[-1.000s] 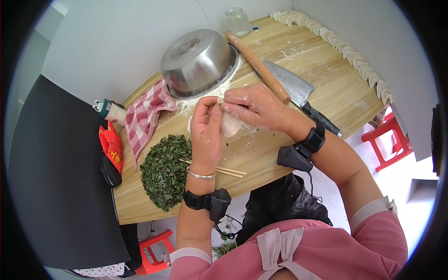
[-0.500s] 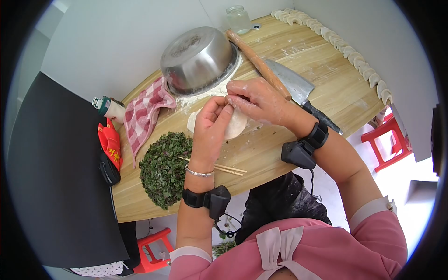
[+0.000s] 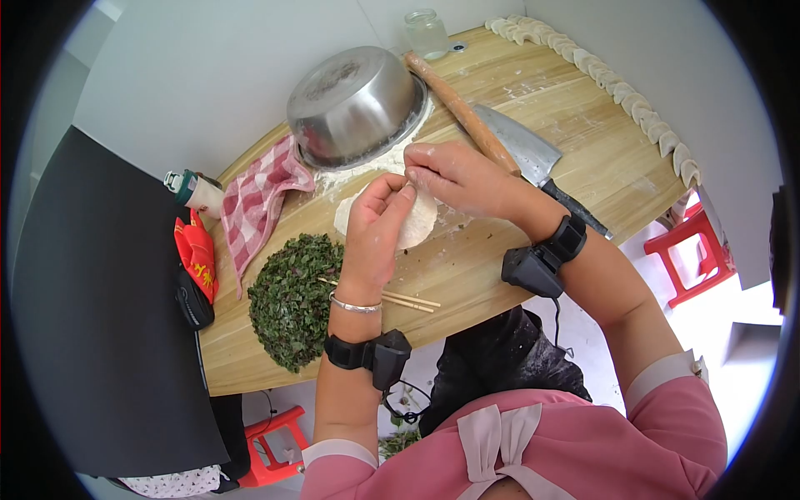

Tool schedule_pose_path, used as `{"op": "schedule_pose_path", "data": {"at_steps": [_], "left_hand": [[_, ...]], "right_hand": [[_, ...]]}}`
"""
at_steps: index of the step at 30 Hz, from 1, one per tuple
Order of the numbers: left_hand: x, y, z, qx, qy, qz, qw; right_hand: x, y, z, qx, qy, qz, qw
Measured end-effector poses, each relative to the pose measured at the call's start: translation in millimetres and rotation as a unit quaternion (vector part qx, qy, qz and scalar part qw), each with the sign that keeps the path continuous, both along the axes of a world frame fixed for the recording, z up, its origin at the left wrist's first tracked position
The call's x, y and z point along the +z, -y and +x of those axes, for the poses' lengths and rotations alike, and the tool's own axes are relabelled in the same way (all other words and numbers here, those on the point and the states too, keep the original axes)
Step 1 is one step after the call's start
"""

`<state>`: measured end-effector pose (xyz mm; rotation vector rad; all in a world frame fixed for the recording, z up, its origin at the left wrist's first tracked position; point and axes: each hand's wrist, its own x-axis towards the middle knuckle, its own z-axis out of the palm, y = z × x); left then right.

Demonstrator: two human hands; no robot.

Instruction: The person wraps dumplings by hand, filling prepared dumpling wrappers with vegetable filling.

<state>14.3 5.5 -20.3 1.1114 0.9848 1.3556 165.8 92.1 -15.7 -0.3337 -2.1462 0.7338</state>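
Holding left hand and right hand mostly curled, thumbs to fingers, about touching at the tips. Spotting a pale dough round just below those fingertips, partly behind the left hand. Can't tell pinched from lying on the wooden table, tbh. Also seeing chopped greens beside the left wrist.

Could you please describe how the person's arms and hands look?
The left hand and right hand are bare. Each arm wears a black strap with a boxy black device and dark cable; the left also has a silver bangle. Short pink sleeves have pale cuffs.
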Motion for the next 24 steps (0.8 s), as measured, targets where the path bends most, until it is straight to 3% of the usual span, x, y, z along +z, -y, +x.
{"op": "schedule_pose_path", "data": {"at_steps": [6,13,16,24], "left_hand": [[1.3,1.6,2.1,0.018,-0.049,-0.008,0.999],[1.2,0.9,5.7,0.021,-0.026,-0.004,0.999],[-0.3,-0.3,4.7,0.017,-0.029,-0.004,0.999],[-1.2,1.0,3.9,0.006,-0.029,-0.008,1.0]], "right_hand": [[2.7,9.2,-0.5,-0.064,0.043,0.03,0.997],[3.8,10.6,-1.7,-0.086,0.045,0.03,0.995],[6.2,9.5,1.3,-0.081,0.112,0.036,0.99],[-4.0,4.7,-3.8,-0.047,0.048,0.01,0.998]]}}
